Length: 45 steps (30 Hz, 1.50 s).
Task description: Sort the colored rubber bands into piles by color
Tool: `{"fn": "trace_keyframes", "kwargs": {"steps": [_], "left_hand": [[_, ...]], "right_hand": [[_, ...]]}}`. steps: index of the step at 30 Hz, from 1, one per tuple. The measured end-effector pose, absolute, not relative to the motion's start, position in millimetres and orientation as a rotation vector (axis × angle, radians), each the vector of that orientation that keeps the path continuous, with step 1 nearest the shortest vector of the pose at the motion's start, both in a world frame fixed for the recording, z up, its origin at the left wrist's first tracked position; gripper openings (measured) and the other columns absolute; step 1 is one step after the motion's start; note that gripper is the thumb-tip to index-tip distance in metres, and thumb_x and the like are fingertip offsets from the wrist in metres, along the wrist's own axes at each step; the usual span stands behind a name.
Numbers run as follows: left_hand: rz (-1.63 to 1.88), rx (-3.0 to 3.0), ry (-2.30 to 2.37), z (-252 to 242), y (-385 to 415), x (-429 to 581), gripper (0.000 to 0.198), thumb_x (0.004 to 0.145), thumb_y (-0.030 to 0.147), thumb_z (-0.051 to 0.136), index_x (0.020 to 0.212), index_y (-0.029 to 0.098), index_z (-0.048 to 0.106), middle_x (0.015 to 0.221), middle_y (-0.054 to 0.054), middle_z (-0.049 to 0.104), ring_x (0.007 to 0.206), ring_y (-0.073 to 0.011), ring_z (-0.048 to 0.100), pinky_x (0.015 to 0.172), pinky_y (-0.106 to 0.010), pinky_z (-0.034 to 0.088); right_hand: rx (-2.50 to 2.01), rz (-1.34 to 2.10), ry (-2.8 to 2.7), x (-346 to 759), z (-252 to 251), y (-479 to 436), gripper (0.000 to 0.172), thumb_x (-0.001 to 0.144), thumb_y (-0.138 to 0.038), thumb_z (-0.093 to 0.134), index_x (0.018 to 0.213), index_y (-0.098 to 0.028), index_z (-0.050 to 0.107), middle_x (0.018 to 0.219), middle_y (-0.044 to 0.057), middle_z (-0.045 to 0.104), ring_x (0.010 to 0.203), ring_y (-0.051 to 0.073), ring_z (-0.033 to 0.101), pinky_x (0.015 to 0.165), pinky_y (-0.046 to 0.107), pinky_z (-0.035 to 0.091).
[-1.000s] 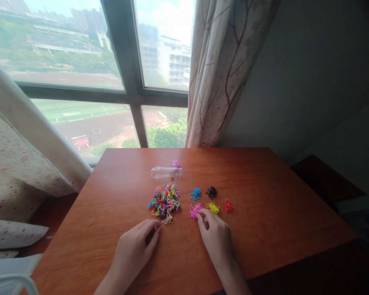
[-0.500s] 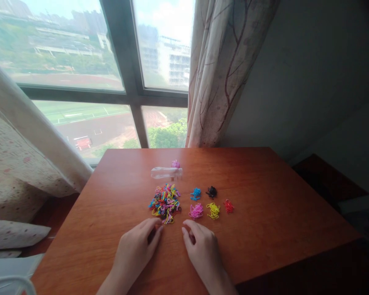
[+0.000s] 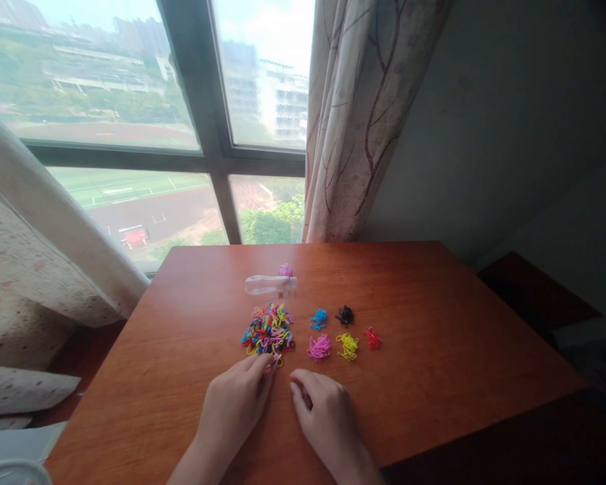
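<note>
A mixed pile of colourful small bands [image 3: 268, 329] lies on the wooden table. My left hand [image 3: 238, 397] is at the pile's near edge, thumb and forefinger pinched; what they hold is too small to make out. My right hand [image 3: 323, 414] rests just right of it, fingers curled and fingertips close together, contents hidden. Sorted by colour to the right of the pile are a blue heap [image 3: 318, 318], a black heap [image 3: 344, 314], a pink heap [image 3: 319, 347], a yellow heap [image 3: 348, 346] and a red heap [image 3: 373, 338].
Behind the pile a clear plastic bottle [image 3: 268, 285] lies on its side, with a pink object [image 3: 285, 270] beside it. The table [image 3: 434, 337] reaches to the window and curtain [image 3: 356, 121]. A white item [image 3: 17, 448] stands at the lower left.
My left hand has moved slightly right and forward, its fingertips now closed at the pile's edge. My right hand has shifted a little left and nearer, its fingertips closer together.
</note>
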State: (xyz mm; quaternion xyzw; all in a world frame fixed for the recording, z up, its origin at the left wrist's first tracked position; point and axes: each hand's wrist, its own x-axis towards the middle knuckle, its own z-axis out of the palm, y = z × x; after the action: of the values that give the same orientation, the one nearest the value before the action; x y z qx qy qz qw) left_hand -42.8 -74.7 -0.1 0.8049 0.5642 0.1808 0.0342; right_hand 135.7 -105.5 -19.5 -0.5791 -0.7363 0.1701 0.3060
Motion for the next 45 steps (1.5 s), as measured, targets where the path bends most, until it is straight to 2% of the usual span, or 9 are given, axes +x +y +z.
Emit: {"fn": "trace_keyframes", "kwargs": {"steps": [8,14,20,26,34,39,45], "left_hand": [[0.540,2.504,1.677,5,-66,-37,0.024,0.096,0.026,0.045,0.108,0.025,0.066,0.092,-0.001,0.076,0.074,-0.0180,0.073,0.060,-0.025,0.049],[0.344,2.514,1.618,12,-59,-34,0.025,0.095,0.019,0.044,0.103,0.025,0.067,0.095,-0.003,0.075,0.080,-0.0196,0.073,0.062,-0.025,0.049],[0.314,2.504,1.639,10,-59,-37,0.024,0.095,0.020,0.044,0.103,0.024,0.066,0.096,-0.003,0.075,0.081,-0.0210,0.072,0.063,-0.027,0.049],[0.382,2.475,1.618,7,-61,-40,0.019,0.093,0.020,0.046,0.093,0.025,0.065,0.090,0.000,0.074,0.077,-0.0190,0.071,0.062,-0.025,0.046],[0.622,2.321,1.548,14,-58,-41,0.017,0.091,0.022,0.049,0.094,0.024,0.066,0.084,0.001,0.073,0.069,-0.0139,0.068,0.062,-0.021,0.045],[0.563,2.333,1.352,30,-38,-12,0.019,0.089,0.017,0.049,0.087,0.022,0.066,0.080,0.000,0.071,0.069,-0.0133,0.065,0.063,-0.021,0.044],[0.425,2.424,1.102,42,-8,47,0.017,0.081,0.016,0.059,0.085,0.027,0.071,0.081,0.002,0.073,0.071,-0.0142,0.066,0.064,-0.021,0.045]], "right_hand": [[-1.517,0.448,-1.962,136,-16,-104,0.020,0.089,-0.013,0.051,0.094,-0.023,0.067,0.078,0.000,0.071,0.071,0.016,0.067,0.066,0.022,0.042],[-1.520,0.462,-1.968,136,-12,-104,0.020,0.089,-0.011,0.050,0.090,-0.023,0.066,0.077,0.000,0.070,0.070,0.015,0.066,0.064,0.022,0.039],[-1.515,0.481,-1.963,136,-13,-105,0.019,0.088,-0.011,0.050,0.090,-0.023,0.065,0.078,-0.001,0.070,0.071,0.015,0.066,0.065,0.022,0.038],[-1.526,0.491,-1.975,137,-11,-104,0.018,0.088,-0.011,0.051,0.086,-0.023,0.064,0.077,-0.001,0.070,0.070,0.014,0.065,0.063,0.022,0.037],[-1.519,0.520,-1.962,137,-13,-103,0.018,0.089,-0.012,0.050,0.087,-0.023,0.064,0.079,-0.001,0.070,0.072,0.014,0.065,0.065,0.022,0.036],[-1.561,0.494,-1.998,138,-14,-103,0.016,0.087,-0.011,0.052,0.081,-0.022,0.063,0.075,-0.001,0.070,0.069,0.014,0.065,0.061,0.022,0.033],[-1.686,0.390,-2.075,137,-14,-103,0.018,0.082,-0.008,0.055,0.073,-0.021,0.062,0.070,0.000,0.069,0.062,0.014,0.065,0.055,0.024,0.030]]}}
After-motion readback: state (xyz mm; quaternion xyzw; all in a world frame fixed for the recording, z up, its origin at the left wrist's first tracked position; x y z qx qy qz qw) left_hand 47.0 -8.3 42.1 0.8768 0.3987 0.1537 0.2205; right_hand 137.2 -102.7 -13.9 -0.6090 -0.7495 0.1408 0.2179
